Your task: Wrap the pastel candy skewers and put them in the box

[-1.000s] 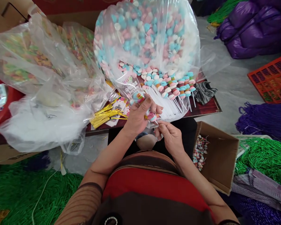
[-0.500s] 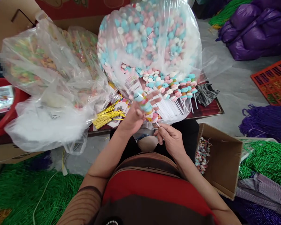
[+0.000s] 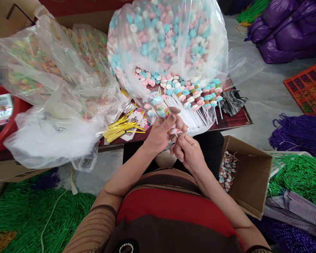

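A candy skewer [image 3: 159, 105] in a clear printed wrapper is held in front of me, tilted up and away to the left. My left hand [image 3: 165, 130] is closed around its lower part. The fingertips of my right hand [image 3: 187, 147] pinch the stick at its bottom end. Just beyond lie white sticks [image 3: 186, 114] in a fanned bundle. Finished-looking candy skewers [image 3: 210, 95] in pink, blue and white rest to their right. Yellow twist ties [image 3: 122, 128] lie left of my left hand, over printed cards [image 3: 137, 117].
A big clear bag of pink, blue and white candies [image 3: 168, 38] fills the table's back. Bags of orange-green candies [image 3: 42, 59] stand left. A cardboard box [image 3: 250, 179] holding wrapped candies is at my right, near green cords [image 3: 302, 179] and an orange crate [image 3: 307, 88].
My left hand has closed round the wrapped skewer's lower part, where its fingers were spread beside it before. My right hand still pinches the stick.
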`<state>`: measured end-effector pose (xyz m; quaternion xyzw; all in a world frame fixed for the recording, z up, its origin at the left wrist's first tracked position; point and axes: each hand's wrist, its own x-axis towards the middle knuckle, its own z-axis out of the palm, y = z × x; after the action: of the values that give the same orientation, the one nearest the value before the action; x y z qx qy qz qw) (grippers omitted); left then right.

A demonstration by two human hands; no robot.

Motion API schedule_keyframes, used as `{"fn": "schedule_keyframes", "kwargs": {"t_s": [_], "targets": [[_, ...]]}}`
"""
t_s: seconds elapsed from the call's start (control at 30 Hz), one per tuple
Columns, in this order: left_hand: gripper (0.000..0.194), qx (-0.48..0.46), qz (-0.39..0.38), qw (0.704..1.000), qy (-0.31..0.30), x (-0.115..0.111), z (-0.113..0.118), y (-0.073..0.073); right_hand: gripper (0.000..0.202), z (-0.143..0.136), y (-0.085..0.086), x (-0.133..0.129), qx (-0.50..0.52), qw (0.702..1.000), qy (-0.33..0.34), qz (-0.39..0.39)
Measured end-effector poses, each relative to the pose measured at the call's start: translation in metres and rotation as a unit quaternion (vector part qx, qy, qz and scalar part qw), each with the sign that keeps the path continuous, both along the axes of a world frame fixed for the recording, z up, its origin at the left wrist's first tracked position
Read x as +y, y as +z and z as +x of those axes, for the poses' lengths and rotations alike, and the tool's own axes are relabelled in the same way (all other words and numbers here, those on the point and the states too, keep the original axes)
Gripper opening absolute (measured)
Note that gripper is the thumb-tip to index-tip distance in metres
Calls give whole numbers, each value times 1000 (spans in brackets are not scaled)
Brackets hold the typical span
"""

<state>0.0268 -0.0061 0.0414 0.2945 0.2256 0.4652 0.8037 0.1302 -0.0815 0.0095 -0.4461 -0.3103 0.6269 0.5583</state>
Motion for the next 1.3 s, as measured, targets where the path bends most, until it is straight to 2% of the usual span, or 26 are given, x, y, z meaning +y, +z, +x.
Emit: {"fn": "schedule_keyframes", "kwargs": {"t_s": [0.1, 0.27, 0.33, 0.53, 0.63, 0.77, 0.83, 0.93, 1.1, 1.17, 1.23, 1.3], "targets": [[74, 9, 23, 999, -30, 4, -6, -1, 37, 2, 2, 2, 64, 998, 23, -5], [64, 66, 15, 998, 13, 4, -4, 1, 34, 6, 3, 3, -11, 1000, -11, 0], [64, 68, 26, 997, 6, 2, -4, -2, 32, 8, 4, 3, -45, 998, -35, 12], [71, 91, 62, 987, -116, -3, -6, -17, 30, 8, 7, 5, -148, 984, -50, 84], [66, 107, 50, 988, -102, -6, -1, -21, 24, 5, 2, 5, -261, 954, -90, 120], [49, 116, 22, 992, -36, -9, 8, -24, 23, 7, -5, 8, -444, 866, -141, 180], [45, 109, 10, 994, -11, -9, 10, -25, 27, 12, -4, 9, -511, 826, -123, 204], [41, 86, -18, 996, 4, -6, 8, -24, 35, 23, 6, 11, -563, 789, -64, 238], [40, 68, -23, 997, 6, 2, 1, -13, 28, 38, 32, 10, -571, 769, 23, 285], [41, 70, -9, 997, 11, 4, 0, -8, 24, 42, 40, 9, -569, 770, 29, 286], [40, 62, 1, 998, 11, 6, -1, -4, 20, 45, 46, 11, -566, 777, -27, 274], [38, 47, 7, 999, -4, 6, -1, -2, 17, 47, 49, 16, -563, 775, -115, 265]]}}
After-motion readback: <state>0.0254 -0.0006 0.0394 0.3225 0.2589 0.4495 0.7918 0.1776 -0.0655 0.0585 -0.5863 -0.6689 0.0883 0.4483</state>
